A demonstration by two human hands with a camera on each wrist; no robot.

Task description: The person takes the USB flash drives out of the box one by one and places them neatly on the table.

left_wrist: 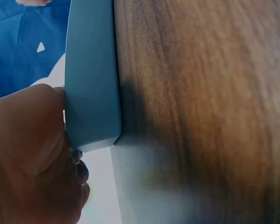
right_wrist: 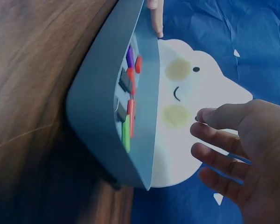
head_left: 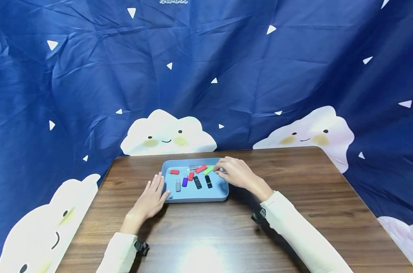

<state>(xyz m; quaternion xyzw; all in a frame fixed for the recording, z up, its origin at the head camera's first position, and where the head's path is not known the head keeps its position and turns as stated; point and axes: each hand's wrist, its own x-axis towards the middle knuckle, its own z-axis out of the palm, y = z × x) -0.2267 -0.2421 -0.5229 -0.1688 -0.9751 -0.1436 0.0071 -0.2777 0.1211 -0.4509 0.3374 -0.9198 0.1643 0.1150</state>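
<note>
A shallow blue tray (head_left: 192,198) holds several small USB sticks near the table's far edge. My left hand (head_left: 151,199) grips its near left corner, the thumb over the rim and the fingers along the left side. In the left wrist view that thumb hooks over the tray wall (left_wrist: 93,74), its tip hidden. My right hand (head_left: 235,171) hovers at the far right of the tray, beside a green stick (head_left: 208,170). Nothing shows between its loosely bent fingers in the right wrist view. Close by lie a red stick (head_left: 201,169) and a black one (head_left: 208,181).
Also in the tray are another black stick (head_left: 197,182), a purple one (head_left: 185,181), a grey one (head_left: 178,185), and smaller red pieces (head_left: 174,172). The wooden table (head_left: 278,167) ends just behind the tray, against a blue cloth (head_left: 226,57) with clouds.
</note>
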